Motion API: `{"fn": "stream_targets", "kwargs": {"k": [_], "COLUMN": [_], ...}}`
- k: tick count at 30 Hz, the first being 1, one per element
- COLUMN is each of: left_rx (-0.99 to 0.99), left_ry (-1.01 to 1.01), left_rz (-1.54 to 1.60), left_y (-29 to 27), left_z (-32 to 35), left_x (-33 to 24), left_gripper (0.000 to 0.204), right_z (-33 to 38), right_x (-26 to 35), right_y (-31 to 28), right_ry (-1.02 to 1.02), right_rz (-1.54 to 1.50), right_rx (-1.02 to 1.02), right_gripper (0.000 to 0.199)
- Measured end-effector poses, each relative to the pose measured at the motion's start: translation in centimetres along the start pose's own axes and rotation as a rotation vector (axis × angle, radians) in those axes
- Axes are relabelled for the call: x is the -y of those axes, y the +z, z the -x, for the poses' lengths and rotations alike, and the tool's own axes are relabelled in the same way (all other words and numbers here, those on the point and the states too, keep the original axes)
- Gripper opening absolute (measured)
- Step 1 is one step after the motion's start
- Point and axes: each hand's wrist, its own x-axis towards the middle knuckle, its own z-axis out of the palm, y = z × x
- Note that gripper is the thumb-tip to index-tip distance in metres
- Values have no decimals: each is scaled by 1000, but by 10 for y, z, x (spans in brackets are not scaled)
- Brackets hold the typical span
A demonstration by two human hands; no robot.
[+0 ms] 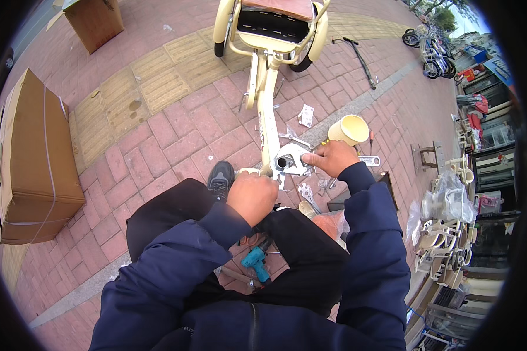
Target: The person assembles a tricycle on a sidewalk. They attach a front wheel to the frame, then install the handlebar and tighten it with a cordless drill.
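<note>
Cream bike frame (267,111) lies on the red bricks (175,134), running from your knees up to its wheels. Your left hand (252,196) is a closed fist at its near end. Your right hand (332,158) pinches the silver tube end (288,161). A teal drill (256,261) sits between your legs.

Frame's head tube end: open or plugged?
Open. The tube end shows a dark hollow bore with nothing inserted; the right hand holds the wrapping beside it.

Long brown strapped carton (35,161) far left; second brown carton (95,20) top left.
</note>
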Motion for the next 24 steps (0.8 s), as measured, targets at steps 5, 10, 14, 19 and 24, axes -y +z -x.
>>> {"fn": "stream_targets", "kwargs": {"k": [5,10,14,19,24], "left_rx": [-102,-111,-83,-90,-91], "left_ry": [49,57,22,25,19], "left_rz": [-111,-76,-55,-46,-67], "left_y": [-3,-3,-1,2,6], "left_z": [1,3,3,2,2], "left_x": [-4,-3,-3,-3,-4], "left_gripper": [12,12,8,8,9], "right_z": [-39,-67,-66,-26,24], "right_x": [5,11,0,-18,-5], "right_y": [-23,-30,-15,30,68], "right_ry": [-139,-201,-182,8,54], "right_rz": [150,120,13,-274,-474], "right_rx": [186,309,271,227,-19], "right_gripper": [78,78,78,83,76]}}
